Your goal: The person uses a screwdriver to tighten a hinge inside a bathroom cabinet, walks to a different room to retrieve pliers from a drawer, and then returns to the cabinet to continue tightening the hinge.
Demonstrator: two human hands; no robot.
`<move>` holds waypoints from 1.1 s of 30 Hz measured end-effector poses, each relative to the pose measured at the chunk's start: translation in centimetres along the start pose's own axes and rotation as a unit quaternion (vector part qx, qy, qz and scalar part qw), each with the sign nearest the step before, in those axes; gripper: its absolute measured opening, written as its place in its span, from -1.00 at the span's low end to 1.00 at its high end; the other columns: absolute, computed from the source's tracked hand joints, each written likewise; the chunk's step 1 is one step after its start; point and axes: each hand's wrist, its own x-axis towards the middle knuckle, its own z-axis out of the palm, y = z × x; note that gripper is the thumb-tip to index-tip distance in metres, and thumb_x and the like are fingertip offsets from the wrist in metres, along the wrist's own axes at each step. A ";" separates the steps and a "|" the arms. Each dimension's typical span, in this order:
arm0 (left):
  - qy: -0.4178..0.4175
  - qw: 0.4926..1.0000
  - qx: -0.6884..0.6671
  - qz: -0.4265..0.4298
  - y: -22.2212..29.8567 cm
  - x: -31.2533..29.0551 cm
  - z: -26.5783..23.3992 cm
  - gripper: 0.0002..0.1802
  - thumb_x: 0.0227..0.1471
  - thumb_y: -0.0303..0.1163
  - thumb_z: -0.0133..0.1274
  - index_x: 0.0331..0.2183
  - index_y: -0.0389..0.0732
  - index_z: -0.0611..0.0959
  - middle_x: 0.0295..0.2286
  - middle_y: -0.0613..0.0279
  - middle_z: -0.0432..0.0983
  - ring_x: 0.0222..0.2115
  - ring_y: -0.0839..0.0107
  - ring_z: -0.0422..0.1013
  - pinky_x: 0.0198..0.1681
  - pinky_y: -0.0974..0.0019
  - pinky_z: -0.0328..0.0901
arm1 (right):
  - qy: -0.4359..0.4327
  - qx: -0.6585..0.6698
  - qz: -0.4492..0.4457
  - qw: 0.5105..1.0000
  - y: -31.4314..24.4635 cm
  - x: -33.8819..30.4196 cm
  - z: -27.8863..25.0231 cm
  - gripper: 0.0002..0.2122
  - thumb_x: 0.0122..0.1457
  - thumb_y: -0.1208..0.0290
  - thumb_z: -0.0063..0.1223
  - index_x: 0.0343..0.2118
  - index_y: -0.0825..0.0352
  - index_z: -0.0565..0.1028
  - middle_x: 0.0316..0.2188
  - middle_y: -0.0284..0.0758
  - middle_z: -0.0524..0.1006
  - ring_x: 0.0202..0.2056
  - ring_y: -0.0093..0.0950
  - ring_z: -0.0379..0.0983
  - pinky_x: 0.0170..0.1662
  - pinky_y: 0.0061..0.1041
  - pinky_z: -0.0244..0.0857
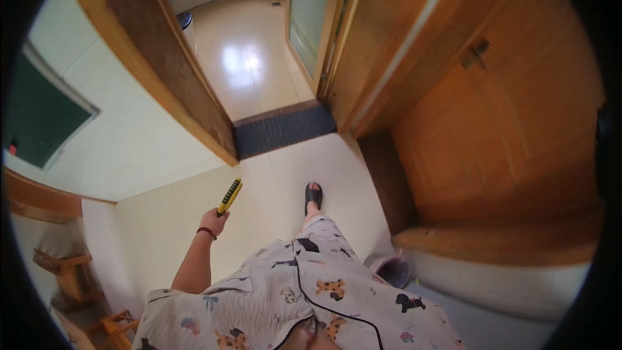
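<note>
Below us a pale, glossy floor (175, 233) runs up to a doorway, where it gives way to a tiled room beyond. On our right stands a big orange-brown wooden door (518, 136), and on our left a white wall (142, 139) ends at the wooden door frame (152, 71). A frosted-glass door (310, 19) stands at the far right of the opening. We wear light pyjamas (259, 285) printed with little dogs. A dark green panel (45, 110) hangs at the left, wooden furniture (76, 279) sits below it, and a ridged dark mat (285, 131) lies across the threshold. A pinkish bin (392, 270) is near our right side, and one black sandal (308, 201) points ahead. Our left hand (214, 221), fingers curled closed, grips the lower end of a yellow-and-black tool (229, 196), held above the floor and tilted up toward the mat. A dark red bracelet (207, 231) rings that wrist. Our right hand is out of view, so we cannot tell its state.
</note>
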 end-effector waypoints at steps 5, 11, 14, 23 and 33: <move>-0.053 0.972 0.171 -0.150 -1.2 8.2 1.5 -0.50 -0.25 -0.02 -0.01 -0.37 -0.26 0.56 -0.41 -0.07 0.46 -0.33 0.08 0.38 -0.26 0.20 0.27 | 0.031 0.074 -0.019 0.997 -13.4 8.9 -14.3 -0.68 0.03 0.23 -0.20 -0.46 0.44 0.45 -0.48 -0.03 0.45 -0.36 -0.12 0.38 -0.31 -0.26 0.24; -0.151 0.910 0.246 -0.298 1.6 13.1 0.1 -0.55 -0.35 -0.13 0.11 -0.39 -0.25 0.58 -0.38 0.03 0.48 -0.34 0.24 0.41 -0.26 0.30 0.29 | 0.113 0.225 -0.406 0.879 -48.9 10.0 -45.3 -0.59 0.10 0.12 -0.19 -0.73 0.35 0.34 -0.81 -0.34 0.34 -0.71 -0.51 0.29 -0.61 -0.49 0.17; -0.161 0.899 0.204 -0.354 -1.0 17.9 0.4 -0.56 -0.38 -0.15 0.13 -0.40 -0.24 0.58 -0.38 0.04 0.48 -0.35 0.26 0.42 -0.28 0.32 0.30 | 0.013 0.275 -0.516 0.811 -65.2 2.2 -55.5 -0.65 0.09 0.20 -0.12 -0.67 0.39 0.35 -0.75 -0.39 0.36 -0.66 -0.58 0.26 -0.56 -0.58 0.16; 0.000 0.983 0.034 -0.181 23.1 41.2 -13.7 -0.58 -0.22 -0.07 0.01 -0.36 -0.20 0.57 -0.38 -0.02 0.46 -0.33 0.14 0.40 -0.29 0.23 0.28 | 0.013 0.322 -0.549 0.771 -87.5 1.0 -66.3 -0.73 0.11 0.27 -0.12 -0.65 0.29 0.28 -0.75 -0.46 0.29 -0.71 -0.66 0.20 -0.67 -0.67 0.06; 0.159 0.975 -0.129 -0.087 32.0 57.8 -26.2 -0.50 -0.18 0.03 -0.02 -0.39 -0.24 0.55 -0.60 0.08 0.47 -0.54 0.26 0.41 -0.44 0.30 0.29 | 0.077 0.131 -0.515 0.843 -113.6 5.1 -75.0 -0.67 0.13 0.26 -0.15 -0.68 0.37 0.32 -0.77 -0.39 0.34 -0.69 -0.63 0.26 -0.61 -0.62 0.14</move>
